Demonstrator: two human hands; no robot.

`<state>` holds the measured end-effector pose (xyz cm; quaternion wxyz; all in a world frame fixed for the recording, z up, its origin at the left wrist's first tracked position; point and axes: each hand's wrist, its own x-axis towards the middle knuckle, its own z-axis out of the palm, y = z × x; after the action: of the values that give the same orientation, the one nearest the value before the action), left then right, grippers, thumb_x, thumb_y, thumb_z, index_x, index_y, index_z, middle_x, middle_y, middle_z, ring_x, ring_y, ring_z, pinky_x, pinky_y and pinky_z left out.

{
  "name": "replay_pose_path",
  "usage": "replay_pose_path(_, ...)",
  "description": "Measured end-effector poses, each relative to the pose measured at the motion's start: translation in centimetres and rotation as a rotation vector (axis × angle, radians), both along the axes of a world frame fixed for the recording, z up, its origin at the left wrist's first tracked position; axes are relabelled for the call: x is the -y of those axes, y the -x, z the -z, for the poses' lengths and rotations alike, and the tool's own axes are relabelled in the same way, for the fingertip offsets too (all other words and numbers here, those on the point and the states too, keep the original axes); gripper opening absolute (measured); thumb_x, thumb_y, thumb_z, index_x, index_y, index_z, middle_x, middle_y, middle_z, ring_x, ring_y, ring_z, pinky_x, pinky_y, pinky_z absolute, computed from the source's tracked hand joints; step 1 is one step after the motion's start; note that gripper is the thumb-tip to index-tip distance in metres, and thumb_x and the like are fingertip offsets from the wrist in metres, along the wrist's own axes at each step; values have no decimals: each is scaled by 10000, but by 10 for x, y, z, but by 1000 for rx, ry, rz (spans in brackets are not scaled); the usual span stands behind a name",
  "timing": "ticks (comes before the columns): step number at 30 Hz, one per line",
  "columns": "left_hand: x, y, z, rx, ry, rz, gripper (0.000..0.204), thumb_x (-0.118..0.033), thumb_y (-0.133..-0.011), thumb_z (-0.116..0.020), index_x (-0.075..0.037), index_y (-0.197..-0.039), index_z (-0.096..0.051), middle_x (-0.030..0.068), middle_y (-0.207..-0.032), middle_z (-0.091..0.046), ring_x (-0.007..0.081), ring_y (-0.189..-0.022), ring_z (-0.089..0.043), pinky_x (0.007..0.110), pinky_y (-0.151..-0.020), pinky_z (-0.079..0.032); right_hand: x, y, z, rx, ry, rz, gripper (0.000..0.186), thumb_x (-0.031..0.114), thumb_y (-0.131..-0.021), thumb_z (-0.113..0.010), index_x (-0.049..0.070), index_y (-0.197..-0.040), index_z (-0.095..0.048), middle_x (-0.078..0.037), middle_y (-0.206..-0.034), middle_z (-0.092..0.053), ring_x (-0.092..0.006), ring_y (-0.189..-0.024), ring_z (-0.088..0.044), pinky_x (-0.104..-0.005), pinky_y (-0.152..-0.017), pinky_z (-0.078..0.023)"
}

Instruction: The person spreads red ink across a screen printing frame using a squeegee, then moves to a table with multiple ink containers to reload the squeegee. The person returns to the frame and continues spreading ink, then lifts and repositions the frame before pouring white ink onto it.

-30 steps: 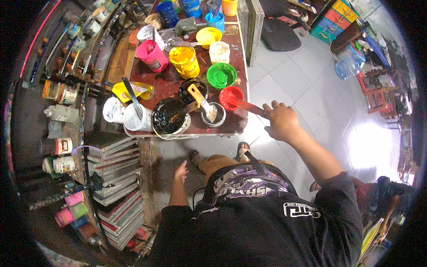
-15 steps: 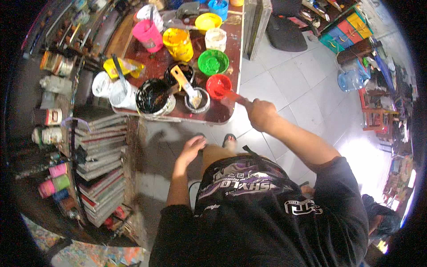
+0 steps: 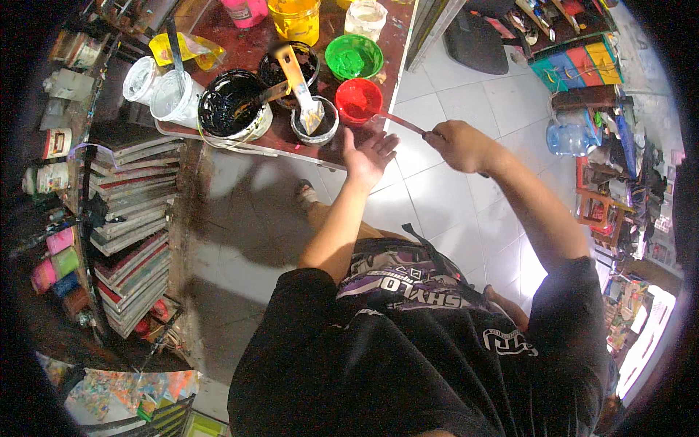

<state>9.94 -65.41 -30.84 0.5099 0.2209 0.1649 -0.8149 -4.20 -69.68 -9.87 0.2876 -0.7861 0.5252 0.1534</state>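
Note:
My right hand [image 3: 466, 148] is closed around the handle end of a thin red-coated spatula [image 3: 403, 121]. The spatula's far end reaches the rim of a red bowl [image 3: 359, 102] of red paint at the table's near right corner. Below that bowl, my left hand [image 3: 370, 154] is held palm up with its fingers spread, empty, by the table edge. Left of the red bowl, a grey-smeared pot [image 3: 315, 121] has a scraper [image 3: 295, 76] with a yellowish handle resting across it. Behind the red bowl stands a green bowl [image 3: 354, 57] of green paint.
A black-smeared bucket [image 3: 234, 105], white tubs [image 3: 172, 97] and a yellow bucket [image 3: 295, 20] crowd the dark red table [image 3: 280, 142]. Framed screens [image 3: 138, 193] are stacked on a rack at left. Tiled floor [image 3: 466, 102] lies right of the table, with a blue water jug [image 3: 570, 138] farther right.
My left hand has risen from near my leg to below the red bowl, turning palm up. My right hand has shifted slightly right, turning the spatula edge-on. The view has moved too.

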Motion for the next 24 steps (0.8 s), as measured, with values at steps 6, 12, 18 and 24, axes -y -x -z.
replay_pose_path(6,28,19,15,-246,-97,-301,763,-707,-694,-427,-4,-982,-491,139,-986,-535,299,-933,-526,387,-782,-417,-36,-2,36,-137,215,83,194,175,-813,-448,18,-910,-508,-196,-792,-587,-333,-721,-605,-433,-639,-492)
replay_pose_path(12,44,22,8,-309,-109,-473,725,-617,-731,-465,-29,-1155,-467,157,-1035,-538,339,-939,-519,454,-827,-411,-54,2,35,-142,220,116,233,168,-827,-463,5,-992,-483,-187,-791,-583,-353,-676,-585,-441,-588,-473)
replay_pose_path(18,45,17,5,-421,-113,-449,690,-586,-723,-476,-76,-1187,-448,147,-1122,-502,331,-972,-512,479,-857,-356,-58,5,14,-214,166,112,248,163,-837,-467,4,-1026,-482,-182,-807,-581,-352,-676,-577,-436,-597,-466)
replay_pose_path(24,47,18,4,-411,-150,-455,671,-577,-722,-477,-112,-1205,-437,134,-1152,-479,320,-1000,-498,489,-895,-314,-54,6,-16,-305,79,68,184,156,-836,-477,17,-956,-484,-173,-770,-585,-341,-687,-587,-425,-606,-475)
